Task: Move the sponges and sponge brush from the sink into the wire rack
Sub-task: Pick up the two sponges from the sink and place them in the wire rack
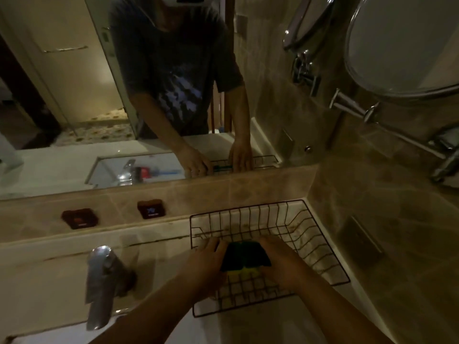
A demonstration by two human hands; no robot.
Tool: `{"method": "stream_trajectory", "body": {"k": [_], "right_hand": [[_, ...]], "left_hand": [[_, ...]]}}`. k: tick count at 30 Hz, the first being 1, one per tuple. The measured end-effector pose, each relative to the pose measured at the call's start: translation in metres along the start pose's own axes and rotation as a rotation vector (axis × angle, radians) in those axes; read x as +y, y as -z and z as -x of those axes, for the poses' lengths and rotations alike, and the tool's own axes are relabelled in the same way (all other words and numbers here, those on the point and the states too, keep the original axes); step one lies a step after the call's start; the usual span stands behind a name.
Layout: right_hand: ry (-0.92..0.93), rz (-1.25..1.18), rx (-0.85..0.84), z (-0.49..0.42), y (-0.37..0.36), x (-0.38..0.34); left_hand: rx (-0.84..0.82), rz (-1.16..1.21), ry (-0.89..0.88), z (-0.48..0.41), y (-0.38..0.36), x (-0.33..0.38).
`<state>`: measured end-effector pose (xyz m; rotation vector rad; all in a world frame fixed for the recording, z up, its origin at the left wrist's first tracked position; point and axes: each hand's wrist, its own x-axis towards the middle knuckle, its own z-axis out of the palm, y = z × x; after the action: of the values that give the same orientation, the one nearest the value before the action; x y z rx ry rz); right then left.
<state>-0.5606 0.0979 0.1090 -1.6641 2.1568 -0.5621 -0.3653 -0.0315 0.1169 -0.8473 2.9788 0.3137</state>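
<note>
**Two hands set the sponges down in the wire rack**

Nearest the camera, two forearms rise from the bottom edge of the frame toward lower centre. The countertop, pale and glossy, fills the lower part; the sink itself is not clearly in view here. On it at centre right sits the wire rack, a dark open grid with low walls. The chrome tap stands at lower left.

The left hand and the right hand close on the sponges from either side, fingers curled over the dark green scourer faces, a yellow strip showing at the near edge. They seem to be two sponges side by side, inside the rack; whether they touch its floor I cannot tell.

Sponges like these are probably light, soft and springy, perhaps wet and slick, so a gentle pinch on the long sides suits them. The sponge brush shows only as a mirror reflection, upper centre.
</note>
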Motion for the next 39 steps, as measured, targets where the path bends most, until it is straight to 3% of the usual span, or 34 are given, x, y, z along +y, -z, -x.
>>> {"method": "stream_trajectory", "body": {"k": [8,22,33,39], "right_hand": [[0.020,0.072,-0.005,-0.051,-0.010,0.037],[0.156,0.279,0.159,-0.082,-0.037,0.060],[0.060,0.354,0.064,-0.064,-0.026,0.042],[-0.025,0.209,-0.057,-0.042,-0.024,0.004]], "left_hand": [[-0.003,-0.048,0.021,-0.055,-0.036,-0.011],[0.056,-0.122,0.047,-0.085,-0.059,-0.022],[-0.160,0.035,0.089,-0.078,-0.037,-0.021],[0.014,0.189,0.036,-0.037,-0.015,-0.021]]}}
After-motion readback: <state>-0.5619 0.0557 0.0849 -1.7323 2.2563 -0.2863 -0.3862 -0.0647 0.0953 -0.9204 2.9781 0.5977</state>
